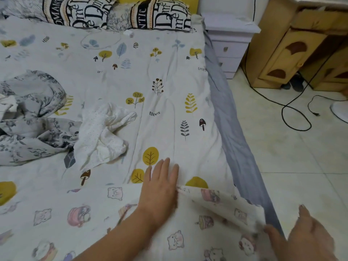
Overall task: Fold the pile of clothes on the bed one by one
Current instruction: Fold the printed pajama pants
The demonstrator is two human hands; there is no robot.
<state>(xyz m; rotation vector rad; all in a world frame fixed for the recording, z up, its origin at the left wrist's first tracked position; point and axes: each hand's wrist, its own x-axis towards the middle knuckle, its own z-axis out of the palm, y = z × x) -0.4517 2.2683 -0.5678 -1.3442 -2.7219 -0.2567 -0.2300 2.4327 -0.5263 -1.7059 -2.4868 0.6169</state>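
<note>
Across the near edge of the bed (169, 76), at about six o'clock in the view, lies the cartoon-print cloth (79, 219), a pale garment or sheet dotted with small cats and pink cups, spread mostly flat over the tree-patterned bedcover. Its right edge, toward four o'clock, is lifted off the bed into a raised fold. The left hand (160, 187) lies flat on the cloth at the base of that fold, fingers straight and together, pressing down and gripping nothing. The right hand (308, 236), at five o'clock near the bed's grey side, appears to pinch the lifted edge between thumb and fingers, though motion blur there makes the grip hard to confirm.

Well apart from this, at nine o'clock, sits the rest of the pile: a crumpled white dotted garment (105, 132) lying against a rumpled grey floral cloth (32, 117) to its left. At twelve o'clock two pillows (158, 14) with large black lettering rest at the head of the bed. Toward one o'clock stands a pale lilac nightstand (229, 46), and beside it at two o'clock a yellowish wooden cabinet (293, 49). A black cable (282, 106) loops over the tiled floor at three o'clock.
</note>
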